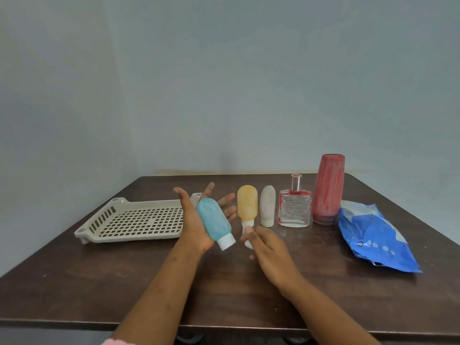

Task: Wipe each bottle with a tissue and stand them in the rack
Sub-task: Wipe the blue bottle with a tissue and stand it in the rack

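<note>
While the spread left hand [192, 221] cradles the blue bottle [215, 221] beside the rack [134, 220], roll it against the right hand's [271, 250] pinched white scrap [248, 242].

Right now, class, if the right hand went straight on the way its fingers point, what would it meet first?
Probably the orange bottle: the right hand ends just short of its white cap. Depth is unclear, so it might pass in front, toward the blue bottle.
</note>
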